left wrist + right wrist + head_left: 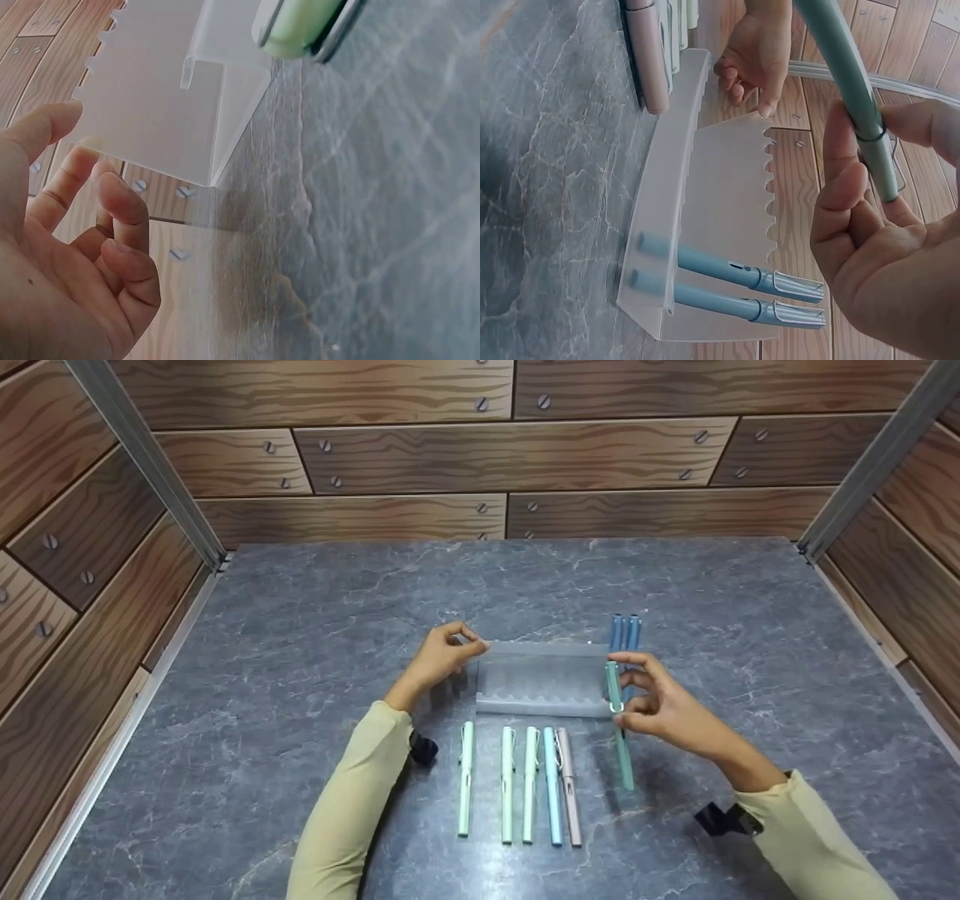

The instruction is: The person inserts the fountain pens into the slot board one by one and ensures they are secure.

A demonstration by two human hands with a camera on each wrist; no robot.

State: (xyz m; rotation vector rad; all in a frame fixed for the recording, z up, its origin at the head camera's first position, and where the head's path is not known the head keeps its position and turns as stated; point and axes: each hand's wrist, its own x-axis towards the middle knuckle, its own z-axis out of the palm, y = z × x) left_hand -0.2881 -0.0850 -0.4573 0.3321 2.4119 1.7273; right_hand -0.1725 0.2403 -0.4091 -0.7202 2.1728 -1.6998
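Note:
A clear frosted plastic pen stand [541, 675] with notched edges stands upright on the table. My left hand [442, 655] pinches its upper left corner between thumb and index finger, while the other fingers curl loosely in the left wrist view. In my right hand [666, 706] is a dark green pen [847, 71], gripped near its clip end, over the stand's right end. Two blue pens [724, 271] lean in the notches at that end, clips up; in the head view the right hand partly covers them.
In front of the stand lies a row of pens: light green pens [507, 787], a light blue pen [553, 787] and a pinkish-grey pen [570, 791]. A gap separates the leftmost green one. Wood-patterned panels [510, 454] wall the grey marbled table [225, 720] on three sides.

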